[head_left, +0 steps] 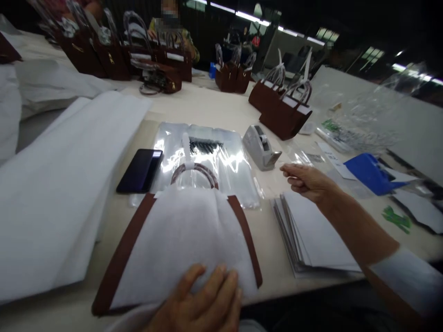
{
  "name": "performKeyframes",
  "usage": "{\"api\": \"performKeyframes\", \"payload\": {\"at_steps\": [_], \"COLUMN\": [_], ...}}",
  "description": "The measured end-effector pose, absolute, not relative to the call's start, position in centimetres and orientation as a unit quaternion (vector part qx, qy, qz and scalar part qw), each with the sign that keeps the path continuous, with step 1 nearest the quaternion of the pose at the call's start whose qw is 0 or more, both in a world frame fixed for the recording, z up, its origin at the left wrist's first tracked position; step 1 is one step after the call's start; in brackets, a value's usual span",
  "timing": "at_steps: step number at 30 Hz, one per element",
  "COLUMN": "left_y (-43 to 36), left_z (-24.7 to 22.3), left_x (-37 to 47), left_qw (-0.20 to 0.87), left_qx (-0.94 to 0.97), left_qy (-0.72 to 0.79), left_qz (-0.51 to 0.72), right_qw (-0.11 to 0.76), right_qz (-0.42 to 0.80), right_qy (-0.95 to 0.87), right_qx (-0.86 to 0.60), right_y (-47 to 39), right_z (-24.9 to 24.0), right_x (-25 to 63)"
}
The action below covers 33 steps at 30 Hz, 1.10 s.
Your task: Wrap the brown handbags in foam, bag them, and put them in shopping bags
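A brown handbag lies in front of me, with a white sheet over its face and its wrapped handles pointing away. My left hand rests flat on the sheet's lower part, fingers stretched out. To the right, my right hand is raised above the table just beside the grey tape dispenser. Its thumb and fingertips are pinched together; whatever may be between them is too small to make out. Below that hand and forearm is a stack of white boards.
Clear plastic bags lie beyond the handbag, beside a dark phone. Large white sheets cover the left side. Several finished-looking brown bags stand farther back, near a person. A blue object sits at right.
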<state>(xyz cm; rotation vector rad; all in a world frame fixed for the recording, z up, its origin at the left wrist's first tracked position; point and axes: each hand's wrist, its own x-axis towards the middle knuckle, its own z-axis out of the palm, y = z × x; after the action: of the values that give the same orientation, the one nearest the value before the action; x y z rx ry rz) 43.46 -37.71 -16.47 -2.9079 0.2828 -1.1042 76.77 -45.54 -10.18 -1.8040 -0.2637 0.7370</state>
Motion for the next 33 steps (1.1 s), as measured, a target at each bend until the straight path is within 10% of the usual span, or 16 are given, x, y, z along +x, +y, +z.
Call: {"api": "performKeyframes", "payload": {"at_steps": [9, 33], "left_y": [-38.1, -38.6], "left_z": [-15.5, -14.9], "left_x": [42.9, 43.2], "left_qw": [-0.06, -0.055], "left_qx": [-0.936, -0.959], "left_qy": [0.106, 0.082], "left_qz": [-0.331, -0.266], "right_qw": [0.548, 0.643], "right_qz": [0.585, 0.434], "right_qy": [-0.102, 0.002], "right_qx": [-0.589, -0.631], "right_y": [-52.0, -54.4], "right_z": [-8.0, -12.9], "right_x": [57.4, 51.7]}}
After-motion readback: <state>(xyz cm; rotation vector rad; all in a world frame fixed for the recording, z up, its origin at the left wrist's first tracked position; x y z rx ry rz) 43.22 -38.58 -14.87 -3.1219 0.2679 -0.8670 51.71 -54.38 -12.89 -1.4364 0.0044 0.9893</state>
